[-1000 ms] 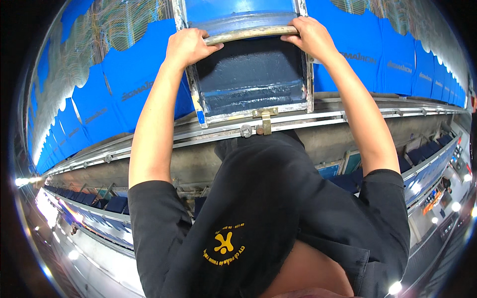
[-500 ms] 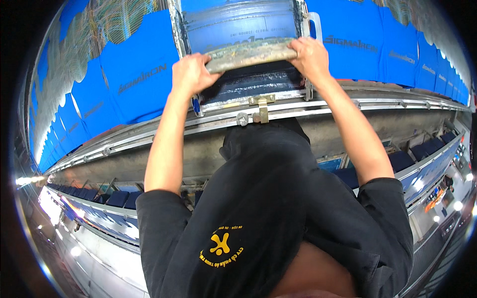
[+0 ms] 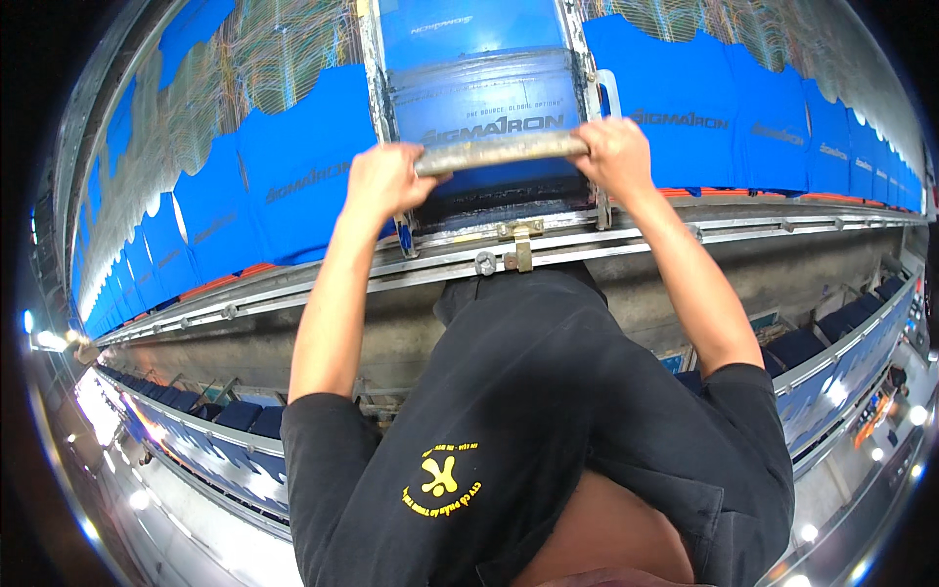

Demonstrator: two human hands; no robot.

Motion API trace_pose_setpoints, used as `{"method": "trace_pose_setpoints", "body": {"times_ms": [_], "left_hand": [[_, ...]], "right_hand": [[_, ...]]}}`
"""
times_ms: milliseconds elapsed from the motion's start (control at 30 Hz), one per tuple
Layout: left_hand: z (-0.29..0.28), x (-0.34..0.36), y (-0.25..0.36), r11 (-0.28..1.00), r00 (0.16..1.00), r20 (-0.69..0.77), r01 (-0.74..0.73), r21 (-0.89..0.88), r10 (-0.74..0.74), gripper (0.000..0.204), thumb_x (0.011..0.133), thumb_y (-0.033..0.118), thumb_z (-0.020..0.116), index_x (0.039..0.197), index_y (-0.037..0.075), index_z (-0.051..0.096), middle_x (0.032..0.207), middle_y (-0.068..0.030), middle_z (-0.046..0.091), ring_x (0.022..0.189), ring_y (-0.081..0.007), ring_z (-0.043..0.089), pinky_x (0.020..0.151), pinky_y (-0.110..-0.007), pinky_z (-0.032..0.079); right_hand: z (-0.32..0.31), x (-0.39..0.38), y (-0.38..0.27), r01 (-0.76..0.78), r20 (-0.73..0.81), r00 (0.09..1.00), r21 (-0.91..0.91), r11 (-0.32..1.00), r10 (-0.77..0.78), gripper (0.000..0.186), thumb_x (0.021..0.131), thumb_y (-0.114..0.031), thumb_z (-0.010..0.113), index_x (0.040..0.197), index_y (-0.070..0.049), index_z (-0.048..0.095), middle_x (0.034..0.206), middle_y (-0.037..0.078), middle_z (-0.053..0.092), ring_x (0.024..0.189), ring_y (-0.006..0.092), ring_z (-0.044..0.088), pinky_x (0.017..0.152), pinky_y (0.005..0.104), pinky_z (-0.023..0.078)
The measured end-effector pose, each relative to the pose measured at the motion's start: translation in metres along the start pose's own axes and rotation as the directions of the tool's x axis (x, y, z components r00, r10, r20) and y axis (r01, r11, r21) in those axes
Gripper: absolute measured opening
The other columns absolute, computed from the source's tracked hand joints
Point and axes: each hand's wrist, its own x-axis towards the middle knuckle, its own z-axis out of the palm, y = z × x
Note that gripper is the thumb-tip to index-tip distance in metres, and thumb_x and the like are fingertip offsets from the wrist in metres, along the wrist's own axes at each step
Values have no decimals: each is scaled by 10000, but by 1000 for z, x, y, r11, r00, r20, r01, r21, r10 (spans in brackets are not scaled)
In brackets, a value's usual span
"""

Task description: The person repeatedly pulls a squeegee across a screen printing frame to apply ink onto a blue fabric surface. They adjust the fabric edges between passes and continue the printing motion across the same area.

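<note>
A screen-printing frame [image 3: 475,59] with scuffed metal sides lies over blue cloth; dark printed lettering shows through its mesh, and a band of dark ink [image 3: 499,196] runs across its near part. My left hand [image 3: 386,178] grips the left end of a long, worn squeegee bar [image 3: 499,152] and my right hand [image 3: 611,157] grips its right end. The bar lies crosswise over the mesh. A brass-coloured clamp [image 3: 521,245] and a round knob [image 3: 485,262] sit at the frame's near edge on a metal rail.
Rows of blue fabric pieces [image 3: 685,127] with printed marks stretch to both sides along the long table. The metal rail [image 3: 245,306] runs along its near edge, in front of my body. Behind me is another long table [image 3: 196,430] with dark pieces along it, under bright lights.
Both hands have drawn the squeegee down the picture, toward my body. The dark ink area that filled the frame is now a narrow band at its near end, exposing blue mesh and lettering.
</note>
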Motion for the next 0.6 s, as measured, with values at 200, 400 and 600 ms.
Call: {"method": "trace_pose_setpoints", "body": {"times_ms": [200, 400, 600], "left_hand": [[-10, 108, -49, 998, 998, 48, 48, 34, -50, 624, 823, 689, 780, 840, 65, 797, 855, -198, 773, 875, -402, 757, 780, -504, 603], [2, 126, -58, 994, 986, 131, 97, 47, -102, 715, 765, 773, 753, 966, 90, 821, 929, -164, 792, 941, -370, 765, 821, -491, 606], [0, 127, -55, 993, 982, 150, 110, 42, -115, 685, 774, 745, 770, 969, 90, 816, 925, -156, 792, 932, -363, 764, 814, -483, 603]], "right_hand": [[26, 102, 48, -17, 91, 996, -64, 998, 23, 379, 810, -471, 862, 822, -117, 726, 838, 62, 733, 866, 305, 719, 792, 455, 527], [56, 111, 53, -139, 215, 964, -100, 985, 158, 431, 799, -518, 867, 858, -102, 768, 851, 103, 739, 885, 335, 724, 805, 483, 574], [54, 114, 50, -183, 242, 948, -120, 976, 207, 360, 795, -433, 899, 912, -111, 786, 875, 73, 735, 888, 320, 720, 760, 462, 573]]}}
